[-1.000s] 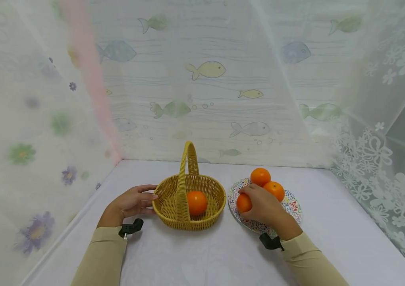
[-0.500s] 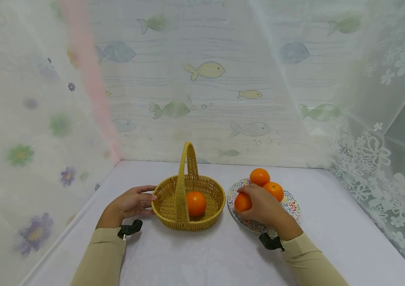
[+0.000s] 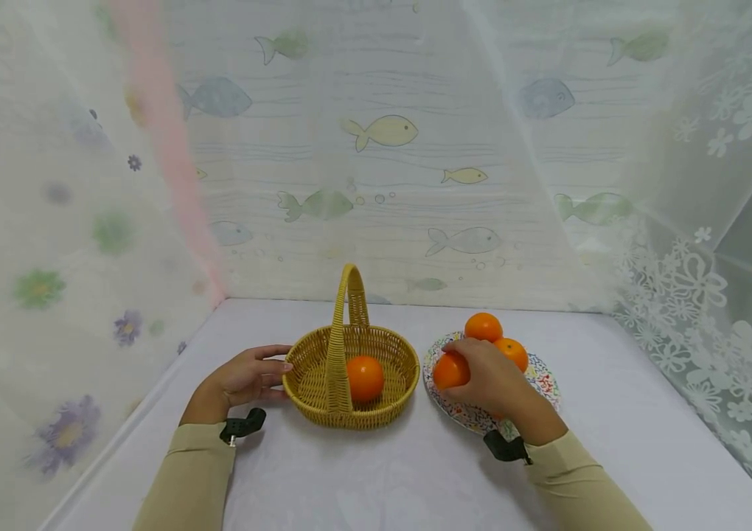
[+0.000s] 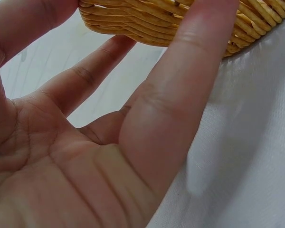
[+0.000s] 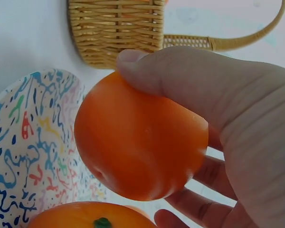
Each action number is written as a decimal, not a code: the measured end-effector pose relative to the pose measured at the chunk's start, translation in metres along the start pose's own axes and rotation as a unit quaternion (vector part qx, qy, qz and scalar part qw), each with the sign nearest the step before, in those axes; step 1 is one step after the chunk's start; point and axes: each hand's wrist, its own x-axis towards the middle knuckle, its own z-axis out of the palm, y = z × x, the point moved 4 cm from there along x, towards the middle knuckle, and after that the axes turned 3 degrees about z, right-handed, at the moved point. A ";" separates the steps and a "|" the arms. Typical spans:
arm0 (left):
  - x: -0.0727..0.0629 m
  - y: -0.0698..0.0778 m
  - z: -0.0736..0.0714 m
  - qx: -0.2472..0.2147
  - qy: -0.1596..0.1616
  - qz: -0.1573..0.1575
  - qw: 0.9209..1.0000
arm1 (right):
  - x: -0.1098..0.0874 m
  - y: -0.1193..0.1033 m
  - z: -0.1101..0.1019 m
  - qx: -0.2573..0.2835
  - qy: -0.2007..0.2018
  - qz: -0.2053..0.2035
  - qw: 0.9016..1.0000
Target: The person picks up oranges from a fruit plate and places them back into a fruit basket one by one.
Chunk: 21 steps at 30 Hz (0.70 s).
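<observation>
My right hand (image 3: 492, 380) grips an orange (image 5: 140, 137), thumb on one side and fingers round the other, over the colourfully patterned plate (image 3: 439, 398). Behind the hand, two more oranges (image 3: 484, 327) sit on the plate. In the right wrist view, an orange with a green stem end (image 5: 85, 216) shows below the held one. My left hand (image 3: 243, 376) has its fingers extended, with fingertips touching the left side of the yellow wicker basket (image 3: 349, 419). Inside the basket, right of its tall handle (image 3: 338, 346), lies one orange (image 3: 366, 378).
A white cloth (image 3: 329, 479) covers the table. Sheer curtains (image 3: 694, 354) with flowers hang at both sides, and a fish-patterned backdrop (image 3: 376, 169) closes off the back. The basket handle arches well above the rim, left of the plate.
The right hand has shifted slightly up and left with the orange, which now shows more fully in its grip. The left hand and basket stay in place.
</observation>
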 end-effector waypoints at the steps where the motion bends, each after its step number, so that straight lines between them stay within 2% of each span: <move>1: 0.000 0.000 0.000 0.002 -0.001 0.001 1.000 | 0.000 0.000 0.000 0.001 0.000 0.001 1.000; 9: -0.001 -0.001 -0.001 0.004 0.000 0.005 1.000 | 0.003 -0.002 -0.005 0.018 0.002 -0.002 1.000; 21: 0.000 -0.002 -0.002 -0.001 0.000 0.006 1.000 | 0.008 -0.013 -0.018 0.042 0.021 -0.033 0.998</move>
